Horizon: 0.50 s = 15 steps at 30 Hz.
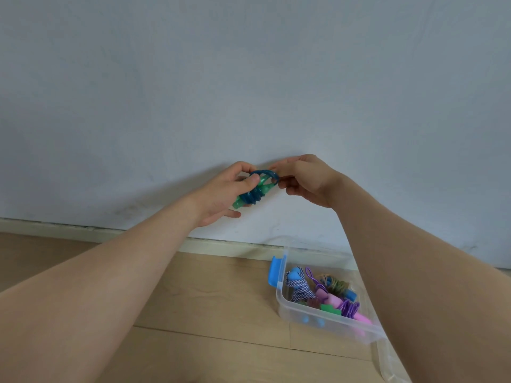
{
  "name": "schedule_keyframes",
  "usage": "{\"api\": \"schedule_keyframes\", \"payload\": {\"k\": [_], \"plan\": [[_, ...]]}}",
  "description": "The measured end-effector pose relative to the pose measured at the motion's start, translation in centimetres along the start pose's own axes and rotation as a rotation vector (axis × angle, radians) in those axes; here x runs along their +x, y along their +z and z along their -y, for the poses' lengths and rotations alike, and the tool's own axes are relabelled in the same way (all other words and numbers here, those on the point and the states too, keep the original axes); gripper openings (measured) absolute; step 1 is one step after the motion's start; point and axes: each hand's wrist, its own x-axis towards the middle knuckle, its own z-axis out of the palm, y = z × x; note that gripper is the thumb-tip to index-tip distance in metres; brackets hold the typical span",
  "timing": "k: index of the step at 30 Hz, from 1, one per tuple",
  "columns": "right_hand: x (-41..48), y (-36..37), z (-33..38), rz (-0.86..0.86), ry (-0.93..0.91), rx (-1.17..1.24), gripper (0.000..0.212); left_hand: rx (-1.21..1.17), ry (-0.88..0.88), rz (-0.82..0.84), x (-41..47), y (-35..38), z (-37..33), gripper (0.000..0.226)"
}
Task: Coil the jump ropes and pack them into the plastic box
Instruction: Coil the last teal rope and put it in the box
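Jump rope [253,193], blue on green handles, is held up before the wall: left hand [221,194] grips the bundle, right hand [304,179] pinches its last loop. Tucking comes next, then the plastic box [326,320] on the floor.

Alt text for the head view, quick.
The left hand grips a green-handled jump rope wound in blue cord while the right hand pinches its loop. Below, a clear plastic box on the floor holds coiled ropes.

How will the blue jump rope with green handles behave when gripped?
Probably floppy: the blue rope bends into a tight loop at the right hand. Its coils may slacken if released, since both hands hold them. The green handles look rigid, giving the left hand firm purchase.
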Motion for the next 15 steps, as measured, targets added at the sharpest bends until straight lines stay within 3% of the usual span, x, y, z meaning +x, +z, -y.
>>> {"api": "schedule_keyframes", "payload": {"k": [3, 11, 15], "plan": [[0.2, 0.0, -0.1, 0.020, 0.028, 0.001, 0.019, 0.031, 0.007, -0.074, 0.3, 0.0, 0.2, 0.021], [0.3, 0.6, -0.8, 0.012, 0.031, -0.132, 0.018, 0.410, 0.108, -0.368, 0.7, 1.3, 0.7, 0.022], [0.2, 0.7, -0.9, 0.042, -0.016, -0.188, 0.014, 0.554, 0.181, -0.403, 1.1, 1.4, 1.0, 0.019]]}}
